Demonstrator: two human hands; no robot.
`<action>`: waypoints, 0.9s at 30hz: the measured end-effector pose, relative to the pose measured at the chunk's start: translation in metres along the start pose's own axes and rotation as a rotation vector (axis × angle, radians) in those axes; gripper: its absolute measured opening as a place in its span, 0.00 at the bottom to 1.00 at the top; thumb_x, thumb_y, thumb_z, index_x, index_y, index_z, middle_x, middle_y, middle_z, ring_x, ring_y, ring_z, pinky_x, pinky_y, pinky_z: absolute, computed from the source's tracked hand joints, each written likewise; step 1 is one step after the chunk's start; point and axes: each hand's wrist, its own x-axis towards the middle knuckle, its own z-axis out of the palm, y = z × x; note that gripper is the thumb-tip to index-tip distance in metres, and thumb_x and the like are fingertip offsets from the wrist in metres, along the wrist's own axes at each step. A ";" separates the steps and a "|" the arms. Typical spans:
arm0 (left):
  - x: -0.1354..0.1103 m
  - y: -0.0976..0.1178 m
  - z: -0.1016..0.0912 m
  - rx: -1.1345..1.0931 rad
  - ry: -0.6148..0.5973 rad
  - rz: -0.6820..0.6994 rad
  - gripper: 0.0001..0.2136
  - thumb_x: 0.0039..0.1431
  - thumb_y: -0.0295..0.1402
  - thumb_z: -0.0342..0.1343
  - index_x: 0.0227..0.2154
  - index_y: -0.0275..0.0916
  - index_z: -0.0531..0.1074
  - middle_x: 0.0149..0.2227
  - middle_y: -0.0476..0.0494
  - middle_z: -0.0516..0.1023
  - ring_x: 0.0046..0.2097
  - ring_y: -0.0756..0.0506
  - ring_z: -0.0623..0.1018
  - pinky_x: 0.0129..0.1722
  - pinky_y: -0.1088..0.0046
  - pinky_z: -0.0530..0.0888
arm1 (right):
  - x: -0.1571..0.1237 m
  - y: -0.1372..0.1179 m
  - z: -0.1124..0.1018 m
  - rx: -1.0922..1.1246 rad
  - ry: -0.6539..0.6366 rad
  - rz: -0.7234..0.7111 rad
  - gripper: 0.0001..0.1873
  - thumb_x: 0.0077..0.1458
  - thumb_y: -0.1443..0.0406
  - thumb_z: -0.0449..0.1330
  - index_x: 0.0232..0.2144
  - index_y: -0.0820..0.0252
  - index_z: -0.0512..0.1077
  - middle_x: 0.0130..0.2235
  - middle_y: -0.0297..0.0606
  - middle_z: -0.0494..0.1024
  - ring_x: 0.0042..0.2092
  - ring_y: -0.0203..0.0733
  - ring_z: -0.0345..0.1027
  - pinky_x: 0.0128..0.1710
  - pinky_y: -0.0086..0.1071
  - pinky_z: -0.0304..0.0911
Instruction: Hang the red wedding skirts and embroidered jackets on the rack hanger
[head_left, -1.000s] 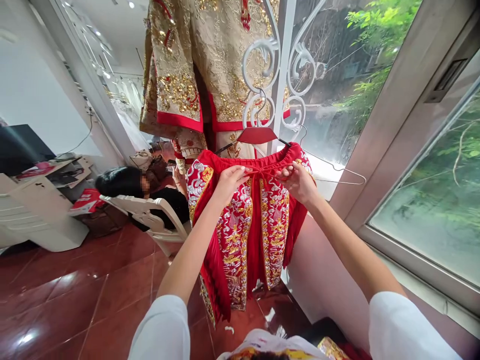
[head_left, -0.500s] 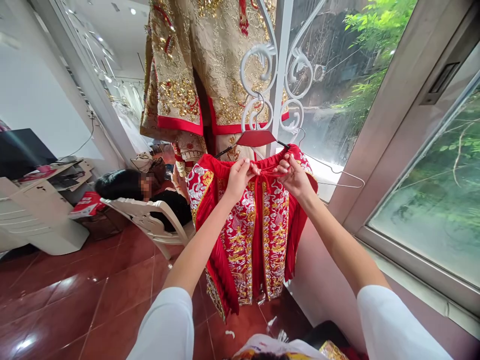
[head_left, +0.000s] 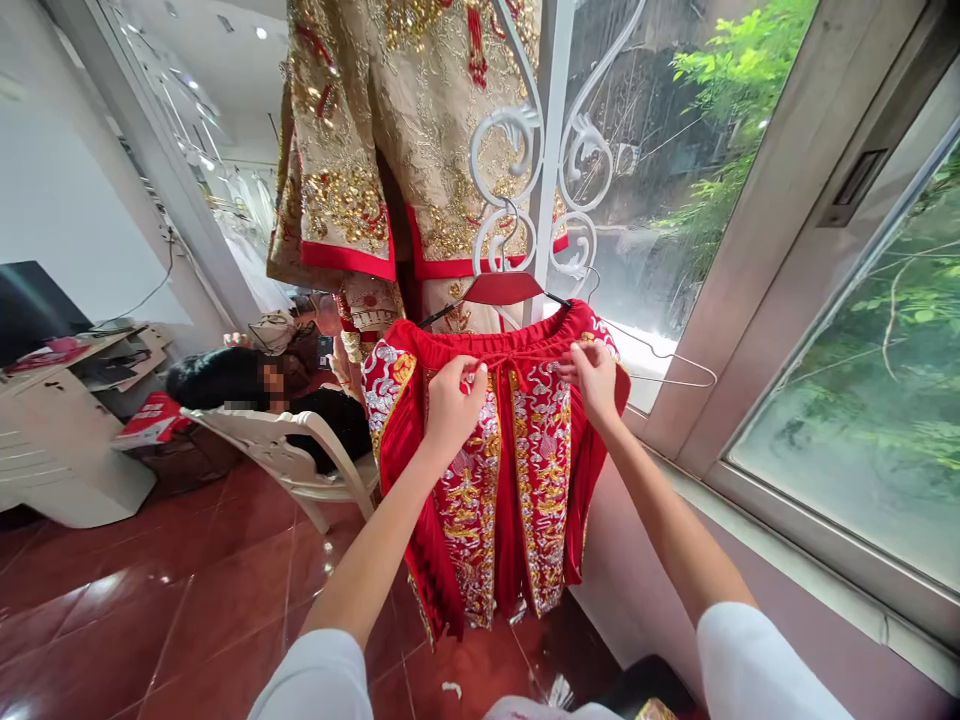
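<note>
A red skirt point(head_left: 469, 510) with gold and silver embroidery hangs upright from a dark red hanger point(head_left: 504, 289), its gathered waistband spread across the front. At the middle of the waistband a thin red drawstring point(head_left: 517, 358) is tied, its strands running out to both sides. My left hand point(head_left: 455, 405) is closed in a pinch on the left strand, in front of the skirt. Toward the skirt's right side, my right hand point(head_left: 594, 380) pinches the other strand between thumb and forefinger, with its remaining fingers loosely bent.
Behind hangs a beige and gold embroidered garment point(head_left: 435, 140) beside a white scrolled metal rack point(head_left: 551, 130). A wire hanger point(head_left: 660, 365) sticks out right, near the window point(head_left: 855, 400). At left, a person point(head_left: 330, 425) sits on a white chair point(head_left: 255, 440) near a desk point(head_left: 67, 420).
My hands have moved apart and slightly down from the knot at the waistband, drawing the drawstring strands outward. The whole view has shifted slightly.
</note>
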 end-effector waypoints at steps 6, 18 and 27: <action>0.010 0.013 0.019 0.500 -0.026 0.218 0.09 0.57 0.34 0.52 0.41 0.44 0.72 0.52 0.37 0.70 0.56 0.34 0.63 0.57 0.48 0.48 | -0.041 0.017 0.021 -0.685 -0.049 -0.282 0.18 0.48 0.49 0.59 0.29 0.56 0.62 0.28 0.36 0.70 0.29 0.41 0.63 0.29 0.33 0.55; 0.025 -0.004 0.024 0.553 -0.262 0.204 0.08 0.61 0.31 0.47 0.35 0.41 0.71 0.37 0.42 0.78 0.43 0.39 0.71 0.54 0.51 0.50 | -0.032 0.031 0.027 -0.617 -0.188 -0.398 0.16 0.51 0.62 0.54 0.18 0.56 0.52 0.23 0.34 0.63 0.30 0.40 0.55 0.33 0.34 0.52; 0.013 0.003 0.035 0.686 -0.306 0.257 0.08 0.62 0.32 0.47 0.36 0.38 0.71 0.37 0.42 0.77 0.44 0.41 0.70 0.53 0.53 0.54 | -0.029 0.042 -0.005 -0.492 -0.255 -0.357 0.13 0.49 0.62 0.59 0.18 0.59 0.61 0.21 0.31 0.64 0.26 0.36 0.55 0.28 0.31 0.51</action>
